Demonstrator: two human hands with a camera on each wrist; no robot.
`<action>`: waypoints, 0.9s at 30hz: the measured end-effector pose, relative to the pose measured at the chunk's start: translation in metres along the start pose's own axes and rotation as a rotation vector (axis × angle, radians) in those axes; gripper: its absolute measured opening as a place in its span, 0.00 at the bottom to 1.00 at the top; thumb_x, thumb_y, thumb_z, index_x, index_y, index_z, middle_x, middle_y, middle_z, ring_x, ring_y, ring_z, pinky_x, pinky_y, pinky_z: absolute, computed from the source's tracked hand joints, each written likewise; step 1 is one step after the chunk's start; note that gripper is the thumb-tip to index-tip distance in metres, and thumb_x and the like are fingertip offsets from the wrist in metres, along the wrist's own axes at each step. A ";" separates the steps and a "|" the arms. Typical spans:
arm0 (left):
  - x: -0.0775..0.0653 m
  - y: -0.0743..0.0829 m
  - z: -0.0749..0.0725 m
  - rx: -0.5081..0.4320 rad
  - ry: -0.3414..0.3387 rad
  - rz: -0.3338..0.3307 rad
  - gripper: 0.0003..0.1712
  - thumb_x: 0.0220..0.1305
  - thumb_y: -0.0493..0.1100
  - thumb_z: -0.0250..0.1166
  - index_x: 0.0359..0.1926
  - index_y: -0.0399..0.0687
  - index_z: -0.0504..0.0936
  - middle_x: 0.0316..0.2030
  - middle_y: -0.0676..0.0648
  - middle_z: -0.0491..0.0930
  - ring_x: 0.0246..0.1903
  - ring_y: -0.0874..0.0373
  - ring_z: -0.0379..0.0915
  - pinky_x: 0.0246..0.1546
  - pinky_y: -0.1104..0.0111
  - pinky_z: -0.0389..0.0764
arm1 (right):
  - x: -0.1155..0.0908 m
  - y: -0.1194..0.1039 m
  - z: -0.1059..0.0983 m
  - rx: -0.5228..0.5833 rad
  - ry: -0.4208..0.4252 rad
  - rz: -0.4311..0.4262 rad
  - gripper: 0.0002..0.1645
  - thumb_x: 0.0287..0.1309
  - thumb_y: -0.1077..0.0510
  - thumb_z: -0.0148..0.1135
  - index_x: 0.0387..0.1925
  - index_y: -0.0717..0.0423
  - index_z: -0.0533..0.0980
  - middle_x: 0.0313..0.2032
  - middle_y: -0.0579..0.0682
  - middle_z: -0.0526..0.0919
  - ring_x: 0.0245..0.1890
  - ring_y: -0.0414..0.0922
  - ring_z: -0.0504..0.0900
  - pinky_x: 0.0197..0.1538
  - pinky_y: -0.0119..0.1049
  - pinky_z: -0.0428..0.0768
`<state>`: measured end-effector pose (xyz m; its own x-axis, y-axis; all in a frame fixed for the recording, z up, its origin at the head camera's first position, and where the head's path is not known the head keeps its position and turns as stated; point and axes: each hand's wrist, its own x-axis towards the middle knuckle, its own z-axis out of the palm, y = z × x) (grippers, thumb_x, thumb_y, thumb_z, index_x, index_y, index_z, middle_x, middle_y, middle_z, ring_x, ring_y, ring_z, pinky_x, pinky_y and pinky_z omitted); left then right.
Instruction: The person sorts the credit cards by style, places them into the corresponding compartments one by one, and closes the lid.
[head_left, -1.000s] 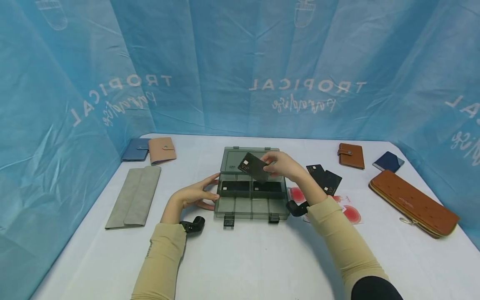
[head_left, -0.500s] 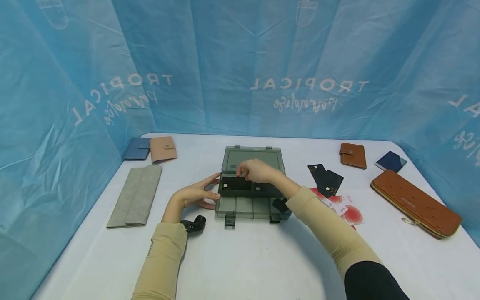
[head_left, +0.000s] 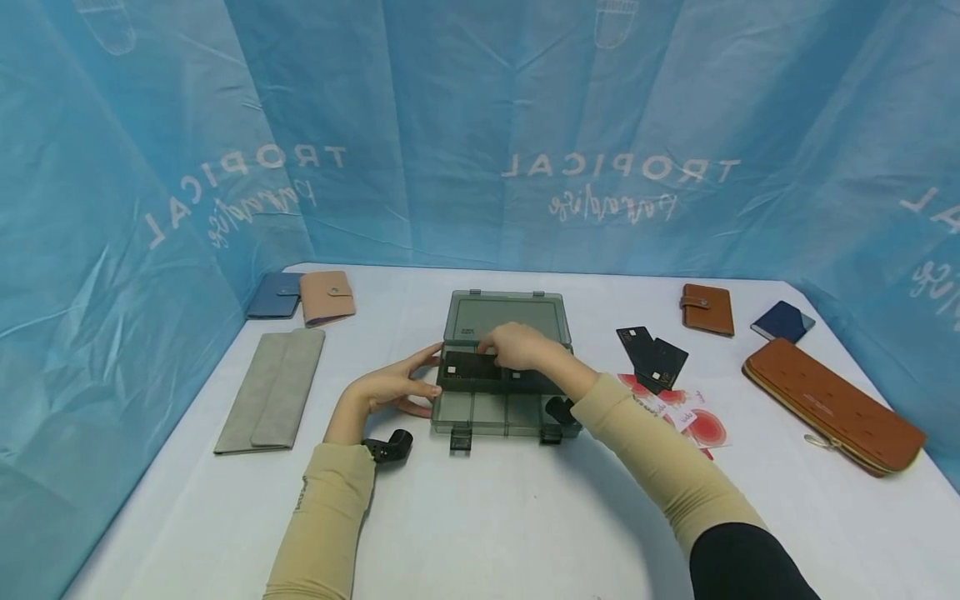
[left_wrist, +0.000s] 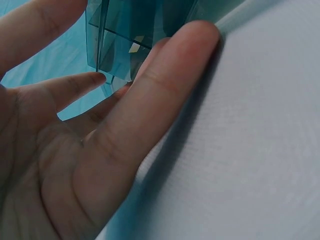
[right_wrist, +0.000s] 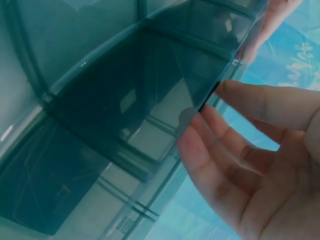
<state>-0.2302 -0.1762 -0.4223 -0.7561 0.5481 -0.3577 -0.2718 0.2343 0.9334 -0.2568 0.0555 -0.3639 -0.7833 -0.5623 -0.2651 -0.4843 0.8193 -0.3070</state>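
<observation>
A smoky-green clear plastic box [head_left: 487,415] lies on the white table, its lid [head_left: 517,312] tipped back. Black cards stand in its rear compartments, one card [head_left: 468,367] at left and another [head_left: 525,379] at right. My right hand [head_left: 517,347] reaches over the rear row; in the right wrist view its thumb and fingers pinch the top edge of a black card [right_wrist: 115,95], most of which sits behind the clear wall. With fingers spread and fairly straight, my left hand [head_left: 388,387] rests against the box's left side.
Two black cards [head_left: 651,358] lie right of the box, over red-and-white printed cards [head_left: 705,427]. Farther right are a brown zip wallet [head_left: 832,408], a small brown wallet [head_left: 707,310] and a navy one [head_left: 782,322]. Left lie grey [head_left: 272,390], tan [head_left: 327,298] and blue [head_left: 274,296] wallets.
My right hand has brought the black card from above the box's right half down into the rear row, farther left. During the last half second it dips slightly. My left hand stays put.
</observation>
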 end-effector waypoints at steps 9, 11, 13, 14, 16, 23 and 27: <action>-0.002 0.001 0.000 0.001 0.007 -0.007 0.51 0.60 0.35 0.60 0.73 0.57 0.37 0.71 0.42 0.36 0.47 0.48 0.68 0.44 0.54 0.80 | -0.004 0.004 -0.003 0.106 -0.097 0.001 0.23 0.62 0.66 0.49 0.59 0.56 0.71 0.54 0.58 0.75 0.51 0.51 0.75 0.45 0.42 0.77; -0.002 0.000 0.000 0.000 0.009 -0.010 0.51 0.60 0.35 0.60 0.73 0.57 0.37 0.71 0.42 0.36 0.47 0.48 0.67 0.44 0.54 0.80 | -0.007 0.008 -0.003 0.158 -0.116 -0.012 0.24 0.62 0.65 0.48 0.60 0.56 0.70 0.57 0.59 0.73 0.54 0.52 0.72 0.48 0.43 0.77; -0.001 0.001 0.000 0.003 0.009 -0.013 0.51 0.60 0.35 0.60 0.73 0.57 0.37 0.71 0.42 0.35 0.48 0.48 0.67 0.44 0.54 0.80 | -0.012 0.014 -0.004 0.206 -0.114 -0.031 0.24 0.63 0.65 0.47 0.60 0.57 0.69 0.58 0.59 0.71 0.57 0.53 0.70 0.52 0.46 0.75; -0.001 0.001 0.000 0.004 0.008 -0.014 0.51 0.60 0.35 0.60 0.73 0.58 0.38 0.71 0.42 0.35 0.49 0.48 0.67 0.44 0.54 0.80 | -0.015 0.018 -0.005 0.231 -0.104 -0.042 0.24 0.63 0.64 0.47 0.61 0.57 0.69 0.58 0.59 0.71 0.58 0.54 0.69 0.53 0.47 0.75; 0.000 0.001 0.001 0.007 0.006 -0.014 0.51 0.60 0.35 0.60 0.73 0.58 0.38 0.71 0.42 0.35 0.50 0.47 0.67 0.44 0.54 0.80 | -0.021 0.028 -0.007 0.285 -0.065 -0.057 0.23 0.64 0.64 0.47 0.61 0.57 0.68 0.58 0.59 0.71 0.58 0.54 0.69 0.54 0.48 0.74; -0.001 0.001 0.001 0.013 0.003 -0.010 0.51 0.60 0.35 0.61 0.73 0.58 0.37 0.71 0.42 0.35 0.58 0.38 0.61 0.45 0.54 0.80 | -0.054 0.067 -0.015 0.450 0.081 -0.045 0.24 0.64 0.63 0.45 0.61 0.60 0.67 0.55 0.62 0.73 0.55 0.57 0.71 0.54 0.51 0.74; -0.001 0.000 0.001 0.014 -0.001 -0.004 0.52 0.59 0.35 0.61 0.73 0.58 0.37 0.71 0.41 0.34 0.60 0.36 0.59 0.45 0.54 0.80 | -0.072 0.096 -0.012 0.522 0.143 0.030 0.24 0.64 0.63 0.45 0.62 0.61 0.66 0.55 0.63 0.72 0.55 0.58 0.70 0.55 0.53 0.72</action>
<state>-0.2289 -0.1763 -0.4221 -0.7544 0.5480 -0.3614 -0.2665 0.2474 0.9315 -0.2519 0.1759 -0.3633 -0.8565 -0.4890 -0.1652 -0.2313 0.6498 -0.7241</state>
